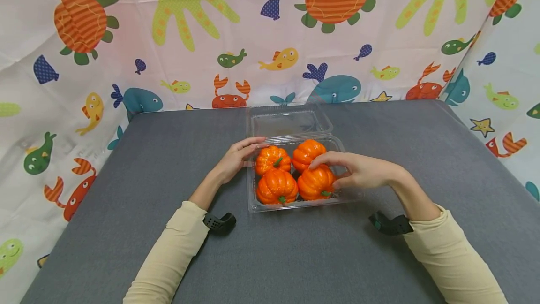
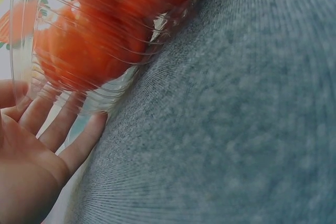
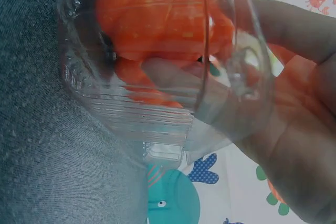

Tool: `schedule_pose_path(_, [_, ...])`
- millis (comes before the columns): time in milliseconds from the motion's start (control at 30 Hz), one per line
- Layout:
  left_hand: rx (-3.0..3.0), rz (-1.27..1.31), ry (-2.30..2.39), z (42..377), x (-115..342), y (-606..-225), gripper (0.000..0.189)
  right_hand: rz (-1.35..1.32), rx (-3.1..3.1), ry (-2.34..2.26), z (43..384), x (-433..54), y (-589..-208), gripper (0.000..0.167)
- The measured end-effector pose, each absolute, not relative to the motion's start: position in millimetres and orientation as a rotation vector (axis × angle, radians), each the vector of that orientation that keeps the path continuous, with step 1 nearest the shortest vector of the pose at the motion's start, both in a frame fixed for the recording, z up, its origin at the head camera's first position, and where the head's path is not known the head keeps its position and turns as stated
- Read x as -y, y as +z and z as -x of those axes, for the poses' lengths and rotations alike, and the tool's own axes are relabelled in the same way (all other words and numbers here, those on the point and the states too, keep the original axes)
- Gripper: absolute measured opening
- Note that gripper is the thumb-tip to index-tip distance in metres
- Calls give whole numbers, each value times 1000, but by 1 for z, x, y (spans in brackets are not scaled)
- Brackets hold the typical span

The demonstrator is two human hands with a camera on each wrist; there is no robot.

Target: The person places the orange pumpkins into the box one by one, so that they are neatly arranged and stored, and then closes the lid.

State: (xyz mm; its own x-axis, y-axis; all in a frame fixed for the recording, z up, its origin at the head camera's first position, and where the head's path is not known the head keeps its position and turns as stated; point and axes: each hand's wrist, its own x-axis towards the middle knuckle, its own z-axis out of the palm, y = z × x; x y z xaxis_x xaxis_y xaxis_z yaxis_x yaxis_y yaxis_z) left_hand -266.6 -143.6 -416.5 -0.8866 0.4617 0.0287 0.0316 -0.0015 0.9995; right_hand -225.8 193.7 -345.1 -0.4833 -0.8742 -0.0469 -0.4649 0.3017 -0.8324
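Several small orange toy pumpkins sit in a clear plastic clamshell box point(image 1: 295, 206), its lid point(image 1: 288, 122) laid back behind it. My right hand point(image 1: 358, 170) reaches over the box's right side and grips the front right pumpkin point(image 1: 315, 183) between thumb and fingers. In the right wrist view the thumb point(image 3: 178, 82) shows through the clear wall, against the pumpkin's side. My left hand point(image 1: 236, 158) rests against the box's left wall with fingers extended. Seen from the left wrist, its fingers point(image 2: 68, 121) touch the ribbed plastic beside a pumpkin point(image 2: 89, 51).
Grey cloth covers the table point(image 1: 190, 154) under the box. A white curtain point(image 1: 253, 32) printed with sea animals hangs behind the table and along its sides. Dark bands point(image 1: 390, 224) circle both wrists over beige sleeves.
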Motion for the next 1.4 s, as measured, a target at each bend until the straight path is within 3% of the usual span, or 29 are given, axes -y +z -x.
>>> schedule_pose_path(700, [-1962,-498,1963,267,143,-417,40,976,-2115,-1193,227,-209,-331,49])
schedule_pose_path(1100, [-1940,-469,1985,267,144,-416,41,842,-1671,-2034,251,-225,-347,39])
schedule_pose_path(1400, [-1865,-392,2075,268,148,-414,54,405,-1387,-2414,265,-237,-362,43])
